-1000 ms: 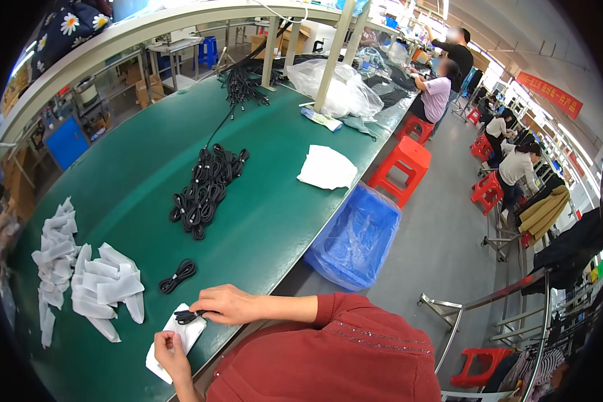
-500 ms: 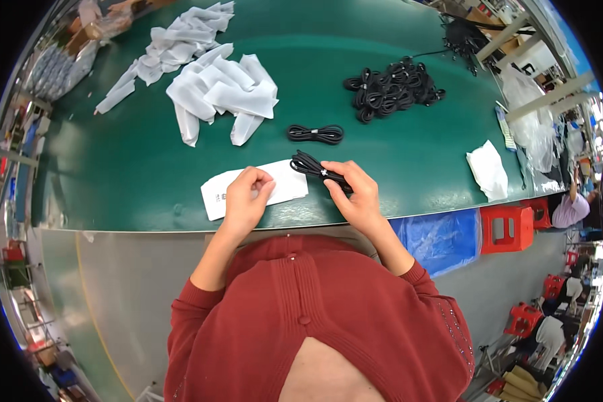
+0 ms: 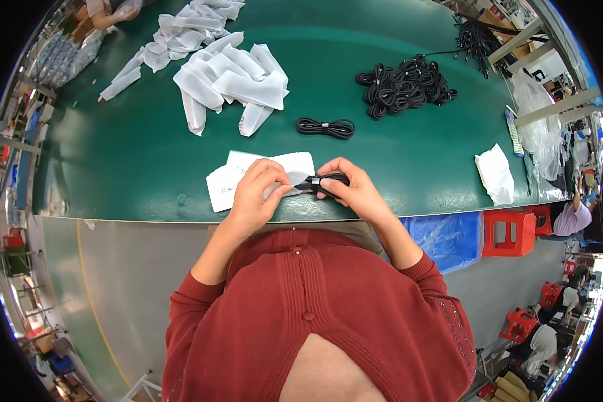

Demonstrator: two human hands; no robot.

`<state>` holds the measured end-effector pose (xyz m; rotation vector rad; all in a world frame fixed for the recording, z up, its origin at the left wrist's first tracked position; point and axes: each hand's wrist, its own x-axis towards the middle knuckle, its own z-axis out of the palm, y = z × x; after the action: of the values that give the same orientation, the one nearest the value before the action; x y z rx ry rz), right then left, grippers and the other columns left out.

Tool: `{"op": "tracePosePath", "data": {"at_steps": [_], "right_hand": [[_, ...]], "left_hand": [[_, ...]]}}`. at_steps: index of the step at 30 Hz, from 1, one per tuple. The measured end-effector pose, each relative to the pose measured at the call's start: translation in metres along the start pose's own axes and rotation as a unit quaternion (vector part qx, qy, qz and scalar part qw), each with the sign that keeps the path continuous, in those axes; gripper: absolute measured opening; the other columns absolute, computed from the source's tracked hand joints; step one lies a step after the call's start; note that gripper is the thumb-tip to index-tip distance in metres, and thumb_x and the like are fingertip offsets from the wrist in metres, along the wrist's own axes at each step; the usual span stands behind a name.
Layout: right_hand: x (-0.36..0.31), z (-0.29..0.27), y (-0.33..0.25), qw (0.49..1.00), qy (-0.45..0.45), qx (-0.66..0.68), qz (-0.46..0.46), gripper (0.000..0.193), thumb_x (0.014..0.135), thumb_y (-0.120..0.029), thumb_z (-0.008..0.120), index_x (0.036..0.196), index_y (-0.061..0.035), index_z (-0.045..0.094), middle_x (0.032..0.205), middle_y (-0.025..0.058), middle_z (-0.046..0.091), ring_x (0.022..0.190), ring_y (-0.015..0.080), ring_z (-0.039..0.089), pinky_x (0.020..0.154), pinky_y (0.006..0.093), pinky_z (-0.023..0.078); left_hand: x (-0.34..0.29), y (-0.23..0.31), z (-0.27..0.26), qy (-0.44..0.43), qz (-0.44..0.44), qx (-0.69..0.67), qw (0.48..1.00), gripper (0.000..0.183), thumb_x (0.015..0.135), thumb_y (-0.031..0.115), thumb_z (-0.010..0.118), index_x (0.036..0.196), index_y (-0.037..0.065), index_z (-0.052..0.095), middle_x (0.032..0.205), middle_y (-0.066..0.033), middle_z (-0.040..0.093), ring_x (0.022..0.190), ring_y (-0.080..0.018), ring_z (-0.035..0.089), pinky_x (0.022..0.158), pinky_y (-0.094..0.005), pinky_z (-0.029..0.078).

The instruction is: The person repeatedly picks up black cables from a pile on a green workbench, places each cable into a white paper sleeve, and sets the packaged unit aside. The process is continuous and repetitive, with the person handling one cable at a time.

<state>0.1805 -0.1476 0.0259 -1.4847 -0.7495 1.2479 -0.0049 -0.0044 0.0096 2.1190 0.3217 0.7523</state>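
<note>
Our hands have drawn together at frame centre: right hand (image 3: 352, 191) pinches the coiled cable (image 3: 325, 181), left hand (image 3: 258, 191) grips the white bag (image 3: 248, 175). Bagging step, we judge; next needs the mouth opened.

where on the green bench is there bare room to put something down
Bare green table lies left of the white bag under the hands, and again between the single coiled cable and the folded white cloth. It is crowded at the back: the white bag pile and the black cable heap.
</note>
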Motion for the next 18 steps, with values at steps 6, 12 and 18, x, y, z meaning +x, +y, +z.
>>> {"op": "tracePosePath", "data": {"at_steps": [6, 12, 18], "right_hand": [[0.004, 0.008, 0.005, 0.955, -0.005, -0.174, -0.239, 0.017, 0.092, -0.006, 0.062, 0.109, -0.0017, 0.063, 0.101, 0.0094, 0.063, 0.093, 0.0171, 0.06, 0.082, 0.0294, 0.049], [0.008, 0.014, -0.005, 0.913, -0.006, -0.191, -0.361, 0.031, 0.088, -0.002, 0.064, 0.119, -0.0062, 0.064, 0.109, 0.011, 0.054, 0.096, 0.0189, 0.056, 0.08, 0.0304, 0.049], [0.024, 0.007, -0.009, 0.913, 0.071, -0.078, -0.395, 0.037, 0.088, 0.0, 0.063, 0.125, -0.0005, 0.058, 0.115, 0.0091, 0.051, 0.088, 0.0112, 0.056, 0.076, 0.0259, 0.047]], "left_hand": [[0.008, 0.009, -0.005, 0.005, 0.004, 0.048, 0.999, 0.012, 0.077, -0.001, 0.069, 0.084, 0.004, 0.06, 0.096, -0.0081, 0.061, 0.091, -0.0265, 0.056, 0.084, -0.0353, 0.044], [0.021, 0.013, -0.012, 0.029, -0.031, -0.031, 0.999, 0.009, 0.08, 0.002, 0.069, 0.084, 0.003, 0.06, 0.097, -0.0082, 0.062, 0.092, -0.0243, 0.057, 0.082, -0.0333, 0.045], [0.051, 0.016, -0.042, 0.062, -0.111, -0.292, 0.948, 0.008, 0.091, 0.01, 0.064, 0.089, 0.003, 0.061, 0.101, -0.0019, 0.059, 0.09, -0.0084, 0.05, 0.083, -0.0264, 0.041]]}}
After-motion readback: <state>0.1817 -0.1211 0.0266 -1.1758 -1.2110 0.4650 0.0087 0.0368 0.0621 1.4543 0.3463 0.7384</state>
